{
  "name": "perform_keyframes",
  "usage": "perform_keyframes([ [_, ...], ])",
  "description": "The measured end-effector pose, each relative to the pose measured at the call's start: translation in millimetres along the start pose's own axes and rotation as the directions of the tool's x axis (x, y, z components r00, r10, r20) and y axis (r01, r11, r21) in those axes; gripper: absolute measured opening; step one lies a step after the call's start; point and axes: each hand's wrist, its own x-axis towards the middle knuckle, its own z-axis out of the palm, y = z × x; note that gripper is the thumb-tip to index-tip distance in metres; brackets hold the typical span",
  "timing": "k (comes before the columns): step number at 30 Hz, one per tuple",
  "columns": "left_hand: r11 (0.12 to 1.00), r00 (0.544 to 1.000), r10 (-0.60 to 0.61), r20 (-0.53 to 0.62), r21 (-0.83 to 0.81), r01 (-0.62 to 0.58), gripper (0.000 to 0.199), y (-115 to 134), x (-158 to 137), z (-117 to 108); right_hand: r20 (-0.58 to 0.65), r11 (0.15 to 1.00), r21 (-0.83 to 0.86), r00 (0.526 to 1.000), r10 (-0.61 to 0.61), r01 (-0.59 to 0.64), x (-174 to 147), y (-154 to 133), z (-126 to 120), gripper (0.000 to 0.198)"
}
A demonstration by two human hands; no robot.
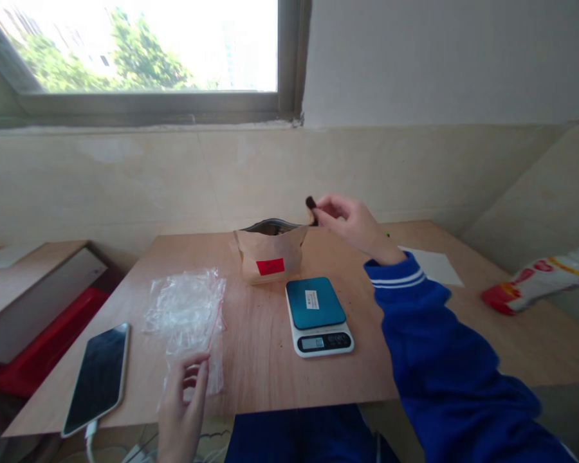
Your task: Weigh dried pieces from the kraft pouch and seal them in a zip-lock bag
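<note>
My right hand (345,222) is raised above the table, thumb and fingers pinching a small dark brown piece (311,202) with a tan edge; its exact kind cannot be made out. Just left of it stands an open kraft-paper pouch (251,257) with a red label; its contents are mostly hidden. In front of the pouch lies a kitchen scale (318,308) with a teal top and a lit display. My left hand (183,402) is at the table's front edge, with thumb and forefinger closed on a clear plastic zip bag (217,379). More clear bags (183,302) lie flat beyond it.
A phone (99,376) with a white cable lies at the left edge. White paper (434,267) rests behind my right forearm. On the right is a white-and-red bottle (540,280). A box (43,296) stands left of the table, and the wall (197,173) rises behind.
</note>
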Motion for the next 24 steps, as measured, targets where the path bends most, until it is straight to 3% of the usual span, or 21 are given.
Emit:
perform_keyframes([
  [2,1.0,1.0,0.015,-0.01,0.005,-0.015,0.051,0.1,2.6,-0.2,0.243,0.995,0.035,0.967,0.079,-0.09,-27.7,17.3,-3.9,0.033],
  [4,0.999,0.999,0.036,-0.015,0.0,-0.036,0.05,0.0,4.7,1.5,0.449,0.989,-0.07,0.881,0.151,-0.134,-54.0,40.4,4.4,0.03],
  [7,0.999,0.999,0.046,0.006,-0.008,-0.046,0.047,-1.2,4.8,6.0,0.476,0.954,-0.261,0.84,0.258,-0.145,-85.5,78.2,31.8,0.021],
  [12,0.997,0.996,0.072,0.053,0.006,-0.073,0.042,-4.4,1.1,9.2,0.41,0.931,-0.348,0.876,0.254,-0.108,-105.7,111.5,63.4,0.009],
  [15,0.998,0.997,0.069,0.047,0.006,-0.069,0.042,-4.9,0.8,8.4,0.317,0.927,-0.368,0.928,0.193,-0.067,-93.3,98.8,52.8,0.01],
  [20,0.999,0.998,0.045,0.039,-0.005,-0.045,0.047,-2.9,2.2,10.1,0.086,0.962,-0.27,0.996,0.0,0.023,-34.9,38.9,21.0,0.021],
  [22,0.999,0.998,0.048,0.046,-0.019,-0.047,0.047,-2.1,1.8,11.9,0.116,0.969,-0.208,0.987,-0.111,0.133,-5.0,19.3,21.8,0.021],
  [24,0.998,0.997,0.057,0.048,-0.031,-0.055,0.046,-2.1,0.6,13.3,0.222,0.953,-0.202,0.958,-0.181,0.227,23.1,9.1,31.9,0.021],
])
